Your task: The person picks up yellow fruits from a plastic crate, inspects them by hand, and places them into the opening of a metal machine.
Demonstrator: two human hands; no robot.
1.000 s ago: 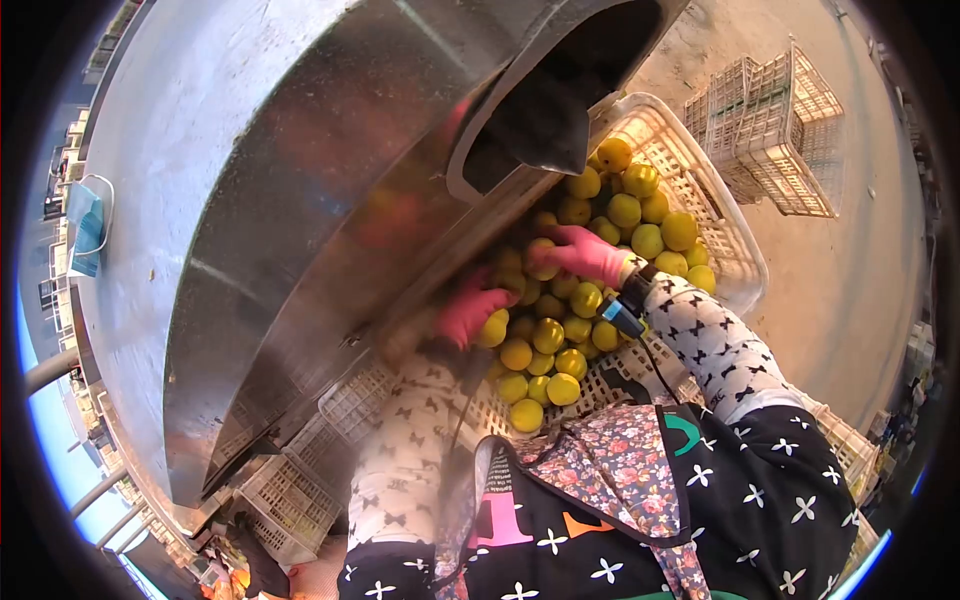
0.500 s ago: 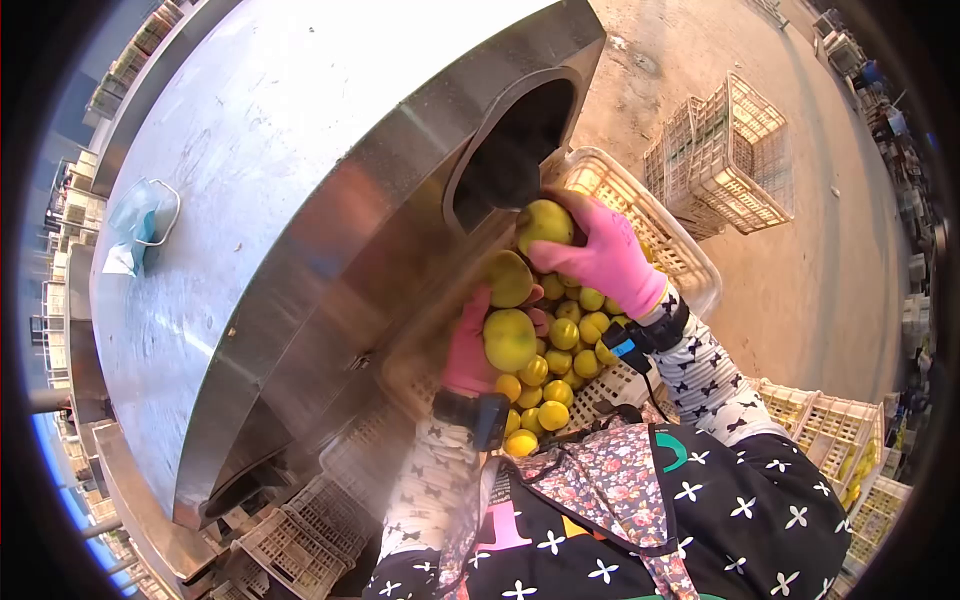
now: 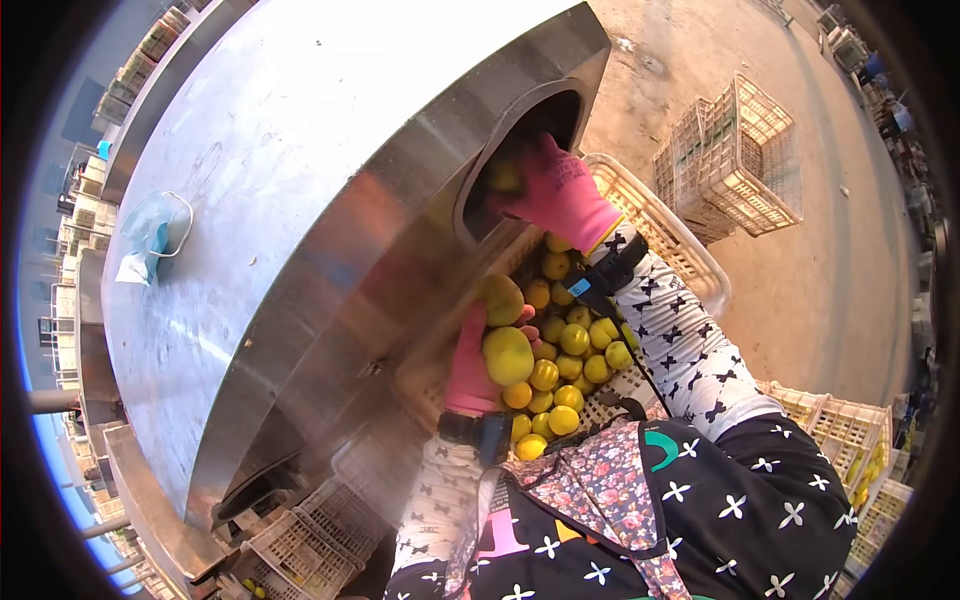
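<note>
My right hand (image 3: 553, 190) is up at the oval opening (image 3: 520, 160) in the sloped side of the steel machine (image 3: 300, 200), pink glove on, grip curled around 1 yellow-green fruit (image 3: 503, 177) that sits just inside the opening's lower edge. How tightly the fingers close on it I cannot tell, the palm hides them.

My left hand (image 3: 470, 360), also pink-gloved, is lower, against the machine's side, grip cupped half open under 2 large fruits (image 3: 507, 352), one above the other, both resting on palm and fingers.

Under both hands is the white plastic crate (image 3: 690, 262), its near end filled with smaller yellow fruit (image 3: 575, 340); the far end of the crate, by its far rim, shows bare lattice. The crate's left edge sits right against the machine.

A blue face mask (image 3: 150, 235) lies on the machine's flat top near its left edge. Stacked empty crates (image 3: 735, 165) stand on the concrete floor (image 3: 850, 260) well apart from the filled one, more crates (image 3: 850, 440) at right.
</note>
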